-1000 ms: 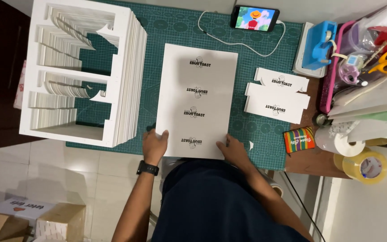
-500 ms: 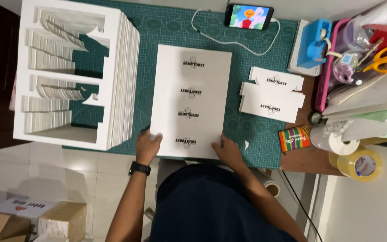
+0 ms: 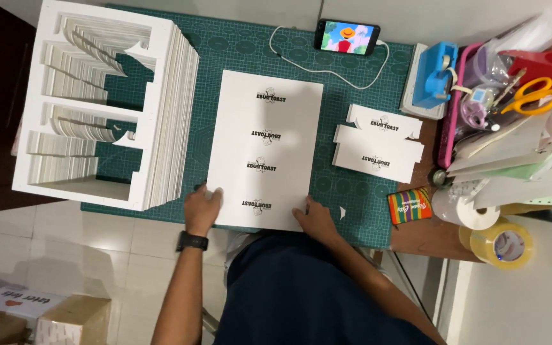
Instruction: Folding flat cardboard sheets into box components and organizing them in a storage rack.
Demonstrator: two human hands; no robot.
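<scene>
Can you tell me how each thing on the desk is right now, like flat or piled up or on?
white printed sheet: flat on the green mat, both hands on its near corners
left hand: pressing the sheet's corner
right hand: pressing the other corner
stack of cut-out sheets: piled high
cut box pieces: lying flat
phone: screen on, cable plugged in
tape roll: lying flat

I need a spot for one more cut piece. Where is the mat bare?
Bare cutting mat shows between the white sheet and the cut pieces, and below those pieces. The strip beside the tall stack is narrow. The right side by the scissors is crowded.
</scene>
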